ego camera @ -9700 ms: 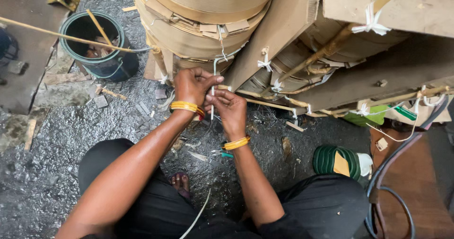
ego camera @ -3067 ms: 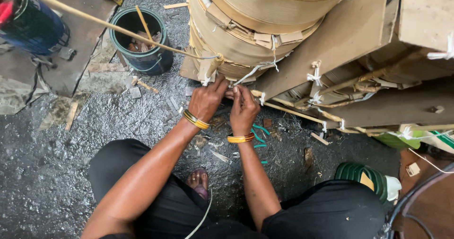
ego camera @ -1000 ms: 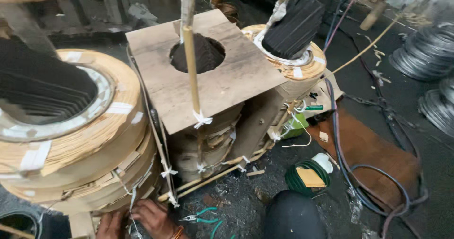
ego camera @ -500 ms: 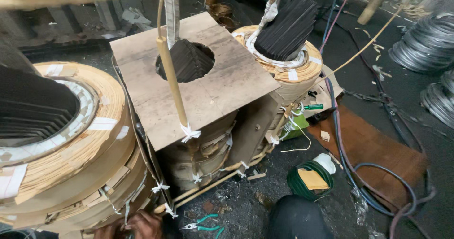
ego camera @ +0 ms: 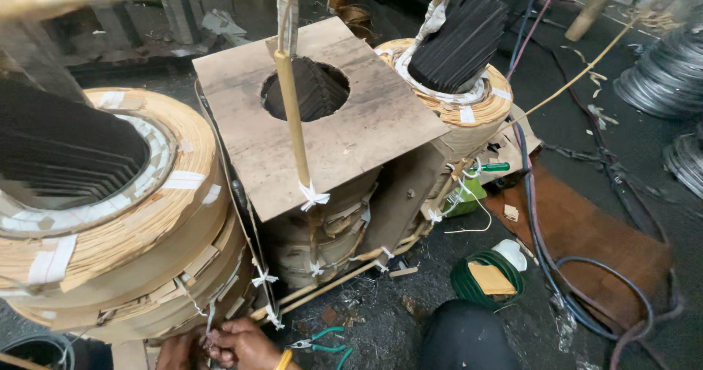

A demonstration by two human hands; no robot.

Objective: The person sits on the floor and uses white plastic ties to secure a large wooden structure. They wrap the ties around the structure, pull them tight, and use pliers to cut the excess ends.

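**A:** Moved since half a second back: view slid a bit left and down, so my hands show more at the bottom edge. Earlier frames had them up at the tie under the board.

**B:** Hand state?

**A:** Right hand (ego camera: pixel 245 344) is curled around the white tie string (ego camera: pixel 210 319) hanging off the big coil. Left hand (ego camera: pixel 176 352) is half out of view beside it, fingers at the same string; can't tell how tight either grip is. One yellow bangle (ego camera: pixel 284 359) on my right wrist.

**B:** Count the windings.

**A:** Three paper-wrapped coils: big one on the left (ego camera: pixel 124 231), middle one (ego camera: pixel 329 231) under the square board (ego camera: pixel 351 136), far one (ego camera: pixel 469 114) at the back. Each has a dark laminated core through it. Board has one round hole.

**B:** Ties?

**A:** One vertical wooden stick (ego camera: pixel 293 121) down the front of the board, white knot (ego camera: pixel 313 194) at its lower end. More white knots along the lower slats; I can count at least five.

**B:** Tools on the floor?

**A:** One pair of green-handled pliers (ego camera: pixel 322 338) just right of my right hand. One green tape roll (ego camera: pixel 487 278) further right, near my knee (ego camera: pixel 469 337). One green-handled screwdriver (ego camera: pixel 494 167) by the far coil.
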